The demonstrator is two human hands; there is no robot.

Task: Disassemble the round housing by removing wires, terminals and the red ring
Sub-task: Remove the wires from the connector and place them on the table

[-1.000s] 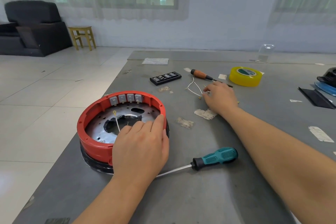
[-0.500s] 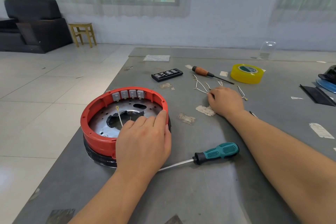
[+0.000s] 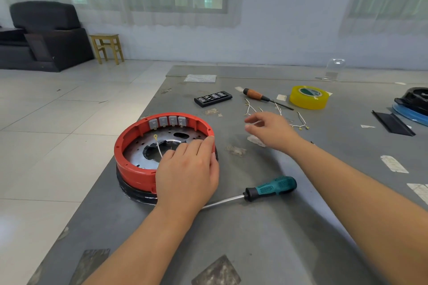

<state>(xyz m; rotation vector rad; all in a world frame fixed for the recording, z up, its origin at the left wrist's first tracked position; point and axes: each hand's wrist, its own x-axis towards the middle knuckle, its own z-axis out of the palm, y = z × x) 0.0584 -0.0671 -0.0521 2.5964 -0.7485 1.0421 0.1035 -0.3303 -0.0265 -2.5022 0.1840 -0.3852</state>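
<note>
Grey and scuffed, our bench [image 3: 266, 238] stands on a pale tiled floor, with one dark armchair [image 3: 44, 34] and one wooden stool [image 3: 107, 47] by the far wall. Near its left edge sits the round housing [image 3: 139, 190], its red ring [image 3: 129, 169] still on, four grey terminals [image 3: 168, 121] in a row inside the far wall, and one white wire [image 3: 158, 147] over the metal plate. Our left hand [image 3: 187, 176] lies flat over the near rim, fingers straight. Our right hand [image 3: 271, 131] hovers beyond, fingers loosely spread, holding nothing. Loose wires [image 3: 252, 107] lie past it. We count two screwdrivers, one teal-handled [image 3: 272, 188] and one brown-handled [image 3: 256, 94], one yellow tape roll [image 3: 309, 97] and one black bit case [image 3: 213, 98].
</note>
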